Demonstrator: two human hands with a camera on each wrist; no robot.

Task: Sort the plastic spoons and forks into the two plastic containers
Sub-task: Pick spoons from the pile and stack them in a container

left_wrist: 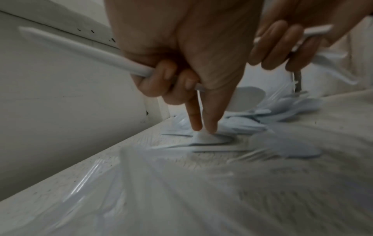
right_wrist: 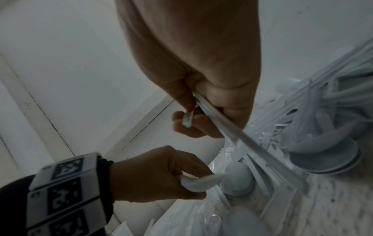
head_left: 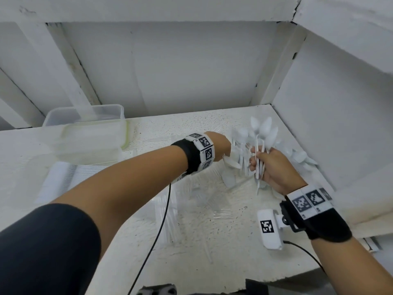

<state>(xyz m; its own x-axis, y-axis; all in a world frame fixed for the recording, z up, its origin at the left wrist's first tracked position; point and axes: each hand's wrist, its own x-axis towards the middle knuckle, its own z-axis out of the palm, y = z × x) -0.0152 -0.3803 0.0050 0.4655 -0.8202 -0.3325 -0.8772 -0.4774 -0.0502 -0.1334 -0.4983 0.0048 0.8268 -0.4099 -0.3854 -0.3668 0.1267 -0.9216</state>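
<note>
Right hand [head_left: 274, 167], right of centre in the head view, grips a bundle of white spoons [head_left: 262, 133] by the handles, bowls fanned upward. Left hand [head_left: 221, 149], just left of it, keeps one spoon handle [left_wrist: 84, 53] under its curled outer fingers while index and thumb reach down and pinch a piece in the loose cutlery pile [head_left: 297, 155] on the speckled shelf [head_left: 212, 241].

Judgement: the step in hand is gathering spoons before transfer. To do it well, lift the pinched piece clear, confirm it is a spoon, and lay it bowl-aligned with the bundle; keep the right-hand grip firm at mid-handle so that none slide out.

The two clear containers [head_left: 95, 133] stand at centre left of the head view, well apart from both hands; their contents cannot be made out.

Hidden or unclear: white pieces on a white surface blur together, so forks cannot be told from spoons in the pile; clear plastic wrap [left_wrist: 161, 191] fills the lower half of the left wrist view, smeared by motion; the count in the bundle is uncertain
</note>
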